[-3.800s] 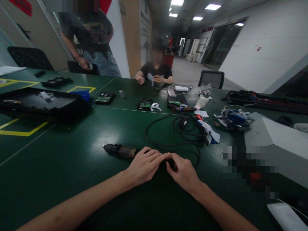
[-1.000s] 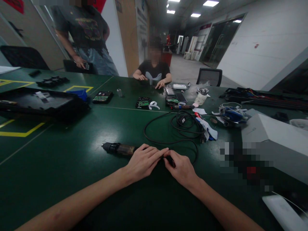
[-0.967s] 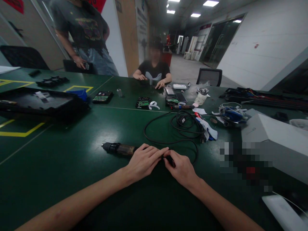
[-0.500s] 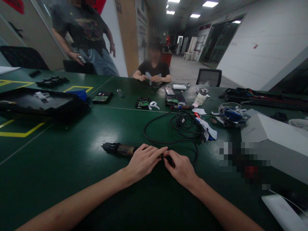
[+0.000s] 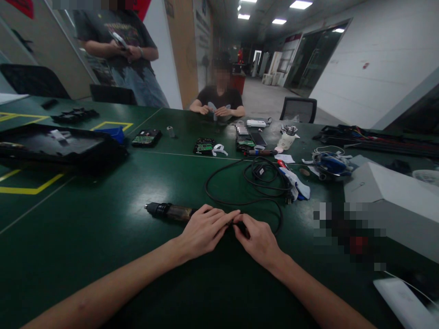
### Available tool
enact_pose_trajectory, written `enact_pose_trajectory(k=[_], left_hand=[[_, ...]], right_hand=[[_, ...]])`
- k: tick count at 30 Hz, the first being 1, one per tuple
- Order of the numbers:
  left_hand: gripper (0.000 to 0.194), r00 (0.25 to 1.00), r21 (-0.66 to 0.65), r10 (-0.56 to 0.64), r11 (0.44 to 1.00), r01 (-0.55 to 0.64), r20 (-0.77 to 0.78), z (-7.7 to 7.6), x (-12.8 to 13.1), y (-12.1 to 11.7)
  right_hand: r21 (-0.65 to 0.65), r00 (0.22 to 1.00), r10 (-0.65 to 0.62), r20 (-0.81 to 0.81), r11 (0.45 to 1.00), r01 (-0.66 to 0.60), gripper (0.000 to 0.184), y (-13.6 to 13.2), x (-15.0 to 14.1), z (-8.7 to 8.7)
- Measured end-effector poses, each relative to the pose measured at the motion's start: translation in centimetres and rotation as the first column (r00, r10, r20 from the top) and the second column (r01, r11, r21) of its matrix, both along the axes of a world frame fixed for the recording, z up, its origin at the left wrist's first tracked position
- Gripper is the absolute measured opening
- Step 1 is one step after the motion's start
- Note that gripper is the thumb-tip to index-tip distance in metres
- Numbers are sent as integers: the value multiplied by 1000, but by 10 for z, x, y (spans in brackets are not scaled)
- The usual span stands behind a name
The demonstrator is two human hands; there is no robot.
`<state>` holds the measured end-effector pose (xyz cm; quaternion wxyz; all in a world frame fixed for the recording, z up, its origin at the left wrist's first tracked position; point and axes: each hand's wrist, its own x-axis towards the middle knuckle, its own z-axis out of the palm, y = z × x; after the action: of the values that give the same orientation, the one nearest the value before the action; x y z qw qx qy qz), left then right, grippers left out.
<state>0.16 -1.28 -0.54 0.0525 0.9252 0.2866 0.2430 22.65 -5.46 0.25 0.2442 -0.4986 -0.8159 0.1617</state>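
A dark, corded electric screwdriver (image 5: 173,212) lies on the green table with its metal tip pointing left. My left hand (image 5: 206,229) is laid over its rear part, fingers closed on the body. At the tail end, where the cable comes off, my right hand (image 5: 258,238) pinches with thumb and fingers. Both hands' fingertips nearly meet there and hide the small part between them. From that end the black cable (image 5: 279,214) curves away into a loose coil beyond my hands.
A black tray (image 5: 61,155) stands at the left, near a blue bin (image 5: 115,135). Hard drives (image 5: 147,138) lie farther back. A white-blue glove (image 5: 298,183), a bundle of blue tools (image 5: 331,164) and a grey-white box (image 5: 391,201) are at the right. One person sits opposite; another stands.
My hands and the screwdriver stay almost in place. The standing person at the back left has raised a small device and brought both hands together in front of the body.
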Motion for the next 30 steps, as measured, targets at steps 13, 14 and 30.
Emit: enact_pose_trajectory(k=[13, 14, 30], left_hand=[[54, 999, 34, 40, 999, -40, 4, -1, 0, 0], [56, 999, 29, 50, 998, -50, 2, -1, 0, 0], [56, 1000, -11, -1, 1000, 1, -13, 1, 0, 0]], right_hand=[[7, 1000, -8, -2, 1000, 8, 10, -1, -1, 1], [6, 1000, -7, -6, 1000, 7, 10, -1, -1, 1], [16, 1000, -8, 11, 1000, 8, 11, 0, 0, 0]])
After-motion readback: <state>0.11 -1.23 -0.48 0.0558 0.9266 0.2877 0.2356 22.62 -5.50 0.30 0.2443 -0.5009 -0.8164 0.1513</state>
